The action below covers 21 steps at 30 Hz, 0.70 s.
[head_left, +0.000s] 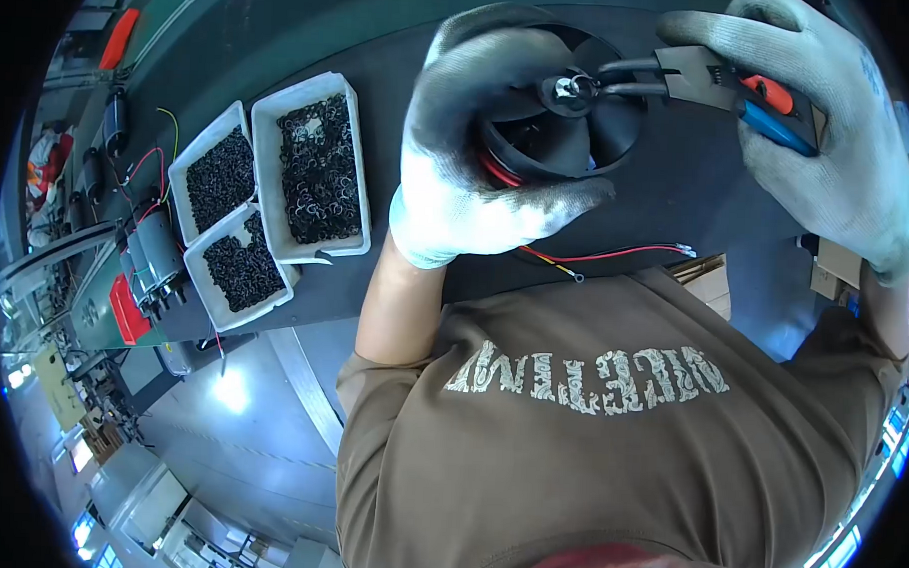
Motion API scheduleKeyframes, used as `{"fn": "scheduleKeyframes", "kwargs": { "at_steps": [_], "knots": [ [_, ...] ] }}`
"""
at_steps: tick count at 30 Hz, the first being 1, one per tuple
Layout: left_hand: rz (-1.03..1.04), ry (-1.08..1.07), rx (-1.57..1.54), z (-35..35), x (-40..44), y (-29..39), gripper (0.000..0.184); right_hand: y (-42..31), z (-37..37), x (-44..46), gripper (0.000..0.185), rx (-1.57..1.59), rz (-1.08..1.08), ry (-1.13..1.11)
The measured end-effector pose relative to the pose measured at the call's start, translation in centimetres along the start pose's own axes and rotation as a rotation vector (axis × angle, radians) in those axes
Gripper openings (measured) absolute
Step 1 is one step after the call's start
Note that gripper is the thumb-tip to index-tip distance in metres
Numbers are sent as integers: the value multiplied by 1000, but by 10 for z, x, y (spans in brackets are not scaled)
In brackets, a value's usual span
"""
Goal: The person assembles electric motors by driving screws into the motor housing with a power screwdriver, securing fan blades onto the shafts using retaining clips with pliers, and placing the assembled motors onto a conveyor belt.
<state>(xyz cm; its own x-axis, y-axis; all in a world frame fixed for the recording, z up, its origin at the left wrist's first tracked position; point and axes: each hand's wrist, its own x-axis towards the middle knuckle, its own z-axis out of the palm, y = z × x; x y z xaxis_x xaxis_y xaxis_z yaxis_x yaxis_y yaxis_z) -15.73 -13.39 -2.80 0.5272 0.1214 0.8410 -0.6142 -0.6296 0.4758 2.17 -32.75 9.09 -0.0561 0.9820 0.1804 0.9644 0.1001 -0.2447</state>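
The gloved left hand grips a black fan around its round housing. The gloved right hand holds snap-ring pliers, their tips at the metal shaft in the fan's hub. Nearer the brown T-shirt, a red wire with a terminal lies on the dark bench. To the left sit three white trays of small black rings; farther left, a cylindrical motor stands near a red bin.
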Motion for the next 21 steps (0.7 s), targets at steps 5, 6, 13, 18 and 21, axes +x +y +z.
{"fn": "scheduleKeyframes", "kwargs": {
  "at_steps": [5, 6, 13, 18, 21],
  "knots": [
    [-21, 118, -26, 11, -2, 2, 68, -6, 11, -16, 54, 6, 4, 61],
    [-70, 114, -69, 13, -2, 3, 69, -8, 11, -18, 54, 8, 8, 58],
    [-153, 100, -19, 13, -4, 8, 72, -4, 3, -17, 54, -3, 4, 14],
    [-90, 72, 9, 10, 0, 7, 71, -2, 5, -20, 55, 6, -3, 23],
    [-99, 66, -8, 13, 0, 8, 70, -3, 7, -22, 55, 4, -12, 22]
  ]
}}
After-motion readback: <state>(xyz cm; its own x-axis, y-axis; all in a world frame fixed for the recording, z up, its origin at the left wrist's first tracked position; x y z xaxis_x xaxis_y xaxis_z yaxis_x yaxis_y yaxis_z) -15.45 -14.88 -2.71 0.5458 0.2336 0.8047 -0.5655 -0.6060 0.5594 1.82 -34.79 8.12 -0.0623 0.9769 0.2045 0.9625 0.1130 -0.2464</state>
